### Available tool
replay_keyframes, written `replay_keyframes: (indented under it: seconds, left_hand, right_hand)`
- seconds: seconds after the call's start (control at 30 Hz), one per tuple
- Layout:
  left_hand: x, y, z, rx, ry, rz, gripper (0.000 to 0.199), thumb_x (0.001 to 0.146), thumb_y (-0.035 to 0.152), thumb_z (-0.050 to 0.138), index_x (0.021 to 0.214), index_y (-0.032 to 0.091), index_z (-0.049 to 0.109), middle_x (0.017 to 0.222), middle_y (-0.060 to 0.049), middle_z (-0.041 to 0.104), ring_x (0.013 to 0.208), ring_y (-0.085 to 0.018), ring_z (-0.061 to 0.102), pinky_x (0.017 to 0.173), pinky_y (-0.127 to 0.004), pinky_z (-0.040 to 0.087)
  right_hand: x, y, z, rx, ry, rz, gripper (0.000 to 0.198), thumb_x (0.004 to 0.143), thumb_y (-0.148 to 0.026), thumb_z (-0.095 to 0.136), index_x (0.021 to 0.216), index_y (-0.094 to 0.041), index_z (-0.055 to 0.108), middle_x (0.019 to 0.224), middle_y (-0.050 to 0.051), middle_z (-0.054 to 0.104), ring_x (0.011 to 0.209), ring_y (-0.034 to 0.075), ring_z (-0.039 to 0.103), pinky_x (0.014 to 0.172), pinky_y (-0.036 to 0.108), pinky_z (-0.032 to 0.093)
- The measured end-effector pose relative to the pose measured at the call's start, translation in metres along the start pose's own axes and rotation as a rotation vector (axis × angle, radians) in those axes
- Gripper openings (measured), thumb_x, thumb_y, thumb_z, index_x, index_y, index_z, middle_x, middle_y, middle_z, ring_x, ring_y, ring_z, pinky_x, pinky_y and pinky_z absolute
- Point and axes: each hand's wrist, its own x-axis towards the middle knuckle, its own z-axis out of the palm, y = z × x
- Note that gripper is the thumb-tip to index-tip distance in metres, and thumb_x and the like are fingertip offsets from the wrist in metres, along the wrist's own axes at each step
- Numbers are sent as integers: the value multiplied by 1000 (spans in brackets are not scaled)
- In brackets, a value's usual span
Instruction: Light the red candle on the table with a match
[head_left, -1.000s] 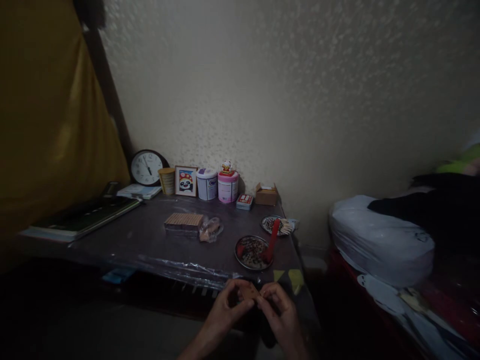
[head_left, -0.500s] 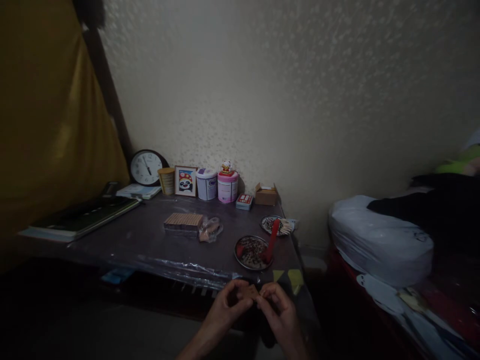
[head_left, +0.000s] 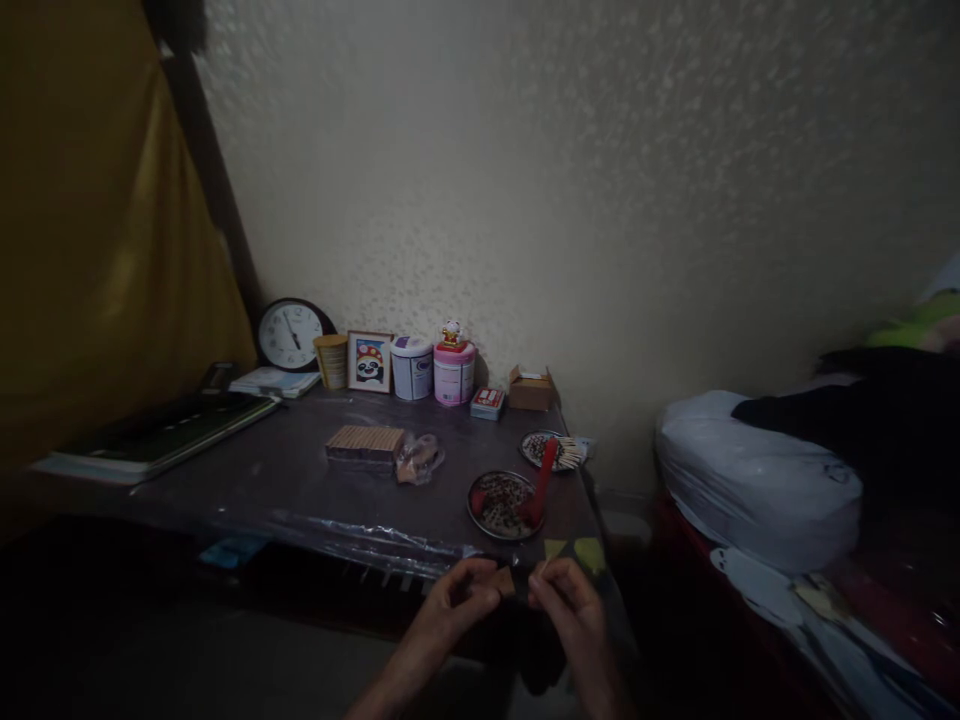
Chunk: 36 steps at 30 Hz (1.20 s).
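Note:
In front of the table's near edge, my left hand (head_left: 459, 603) pinches a small brown matchbox (head_left: 505, 582) between thumb and fingers. Fingers cover most of the matchbox. A short gap to the right, my right hand (head_left: 568, 600) is closed in a pinch on a thin pale matchstick (head_left: 545, 566), whose tip shows above the fingers. Just beyond both hands, a round metal plate (head_left: 481, 522) carries small dark and pale bits, with a red plastic utensil (head_left: 541, 482) resting in it.
Farther back, a second plate (head_left: 534, 437) holds pale sticks (head_left: 571, 453). A striped brown stack (head_left: 366, 445) lies beside a clear plastic bag (head_left: 422, 458). Along the wall stand a clock (head_left: 291, 335), a framed picture (head_left: 370, 362), tins (head_left: 454, 375) and a small cardboard box (head_left: 530, 390).
My right hand has moved right, away from the matchbox, with the matchstick pinched in it. My left hand keeps the matchbox in nearly the same place.

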Motion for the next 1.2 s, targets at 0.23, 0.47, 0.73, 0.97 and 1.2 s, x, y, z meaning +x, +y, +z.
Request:
replay_keyframes:
  seconds: [0.23,0.47,0.73,0.97,1.2]
  left_hand:
    - [-3,2,2,-217,-64,-57,44,61,36,80,98,17,67,104,-10,74,100,-27,64,92,-37,41]
    - [-5,5,6,-349,-65,-125,45,56,32,83,95,17,69,100,-11,75,94,-27,66,90,-38,42]
    - [-1,-2,4,-328,-58,-119,44,57,32,82,96,17,70,97,-9,75,87,-23,66,81,-32,44]
    - [0,1,8,-338,-21,-128,45,52,33,84,92,20,70,95,-7,75,84,-22,65,79,-32,43]
    - [-1,3,11,-351,-25,-74,39,57,33,82,91,20,70,93,-5,74,90,-22,64,83,-32,42]
  right_hand:
    - [2,5,-5,85,36,27,46,72,-36,70,112,-24,52,73,-3,66,66,14,59,64,25,47]
    - [2,4,-6,107,79,53,43,70,-38,72,106,-23,54,71,-4,64,64,12,59,61,22,48]
    - [8,10,-7,82,172,36,36,68,-44,72,91,-21,57,67,-2,69,57,14,63,58,24,52]
    - [5,4,-2,-78,179,-146,22,76,-44,63,79,-22,60,76,2,73,63,17,70,64,24,56]
    - [-4,1,1,-362,135,-397,16,84,-32,55,83,-23,68,81,2,74,78,16,71,72,20,56]
